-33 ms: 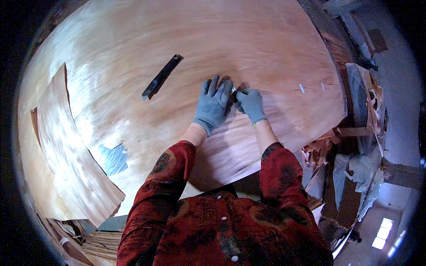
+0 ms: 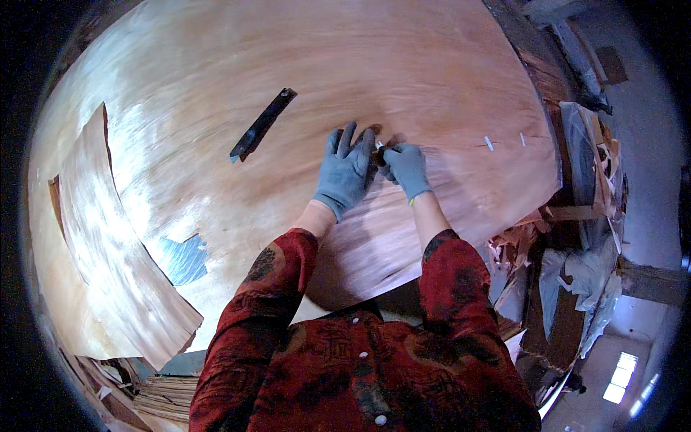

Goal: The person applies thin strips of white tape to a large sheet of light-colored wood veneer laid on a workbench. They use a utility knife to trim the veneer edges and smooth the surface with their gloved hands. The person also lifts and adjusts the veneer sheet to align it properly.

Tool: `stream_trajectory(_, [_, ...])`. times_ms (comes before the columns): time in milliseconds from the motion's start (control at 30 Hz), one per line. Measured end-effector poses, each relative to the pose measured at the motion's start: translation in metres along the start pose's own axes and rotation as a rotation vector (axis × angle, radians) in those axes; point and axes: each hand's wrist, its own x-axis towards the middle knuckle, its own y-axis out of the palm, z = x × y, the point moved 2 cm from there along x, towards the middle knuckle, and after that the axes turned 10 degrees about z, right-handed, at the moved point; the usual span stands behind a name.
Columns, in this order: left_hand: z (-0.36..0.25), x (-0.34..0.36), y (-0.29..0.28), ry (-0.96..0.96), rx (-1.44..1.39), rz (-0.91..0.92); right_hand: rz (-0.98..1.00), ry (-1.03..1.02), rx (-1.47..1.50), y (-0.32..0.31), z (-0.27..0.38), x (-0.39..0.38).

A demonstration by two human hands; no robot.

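A large pale wood veneer sheet (image 2: 432, 72) spreads under both hands. My left hand (image 2: 344, 169) wears a grey-blue glove and lies on the sheet with its fingers apart. Just to its right, my right hand (image 2: 406, 167), gloved alike, has its fingers pinched at a small white and dark item (image 2: 379, 147) between the hands, too small to make out. Up and left of them lies a narrow black strip (image 2: 260, 124).
A loose veneer piece (image 2: 126, 245) lies along the left, beside a bluish patch (image 2: 183, 257). Two small white strips (image 2: 489, 143) sit at the right. Torn veneer scraps (image 2: 507, 245) and plastic sheeting (image 2: 576, 281) crowd the right edge; stacked sheets (image 2: 165, 392) show at lower left.
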Motion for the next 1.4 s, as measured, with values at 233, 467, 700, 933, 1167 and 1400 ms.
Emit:
stream_trajectory(233, [-0.009, 0.006, 0.016, 0.071, 0.027, 0.117, -0.017, 0.036, -0.494, -0.022, -0.005, -0.016])
stream_trajectory(467, [-0.008, 0.012, 0.036, -0.125, -0.061, 0.158, 0.051, -0.154, -0.003, 0.012, -0.067, -0.034])
stream_trajectory(700, [-0.024, 0.015, 0.029, -0.167, 0.035, 0.131, -0.048, -0.080, 0.186, -0.093, -0.060, -0.005])
stream_trajectory(933, [-0.072, 0.066, 0.045, 0.190, 0.039, 0.093, 0.042, 0.024, -0.321, -0.114, -0.049, 0.021])
stream_trajectory(1167, [-0.082, 0.083, 0.078, 0.128, 0.112, 0.288, -0.125, -0.068, -0.454, -0.113, -0.080, -0.003])
stream_trajectory(1400, [-0.078, 0.079, 0.088, 0.062, 0.022, 0.172, 0.055, 0.046, 0.140, -0.090, -0.100, -0.057])
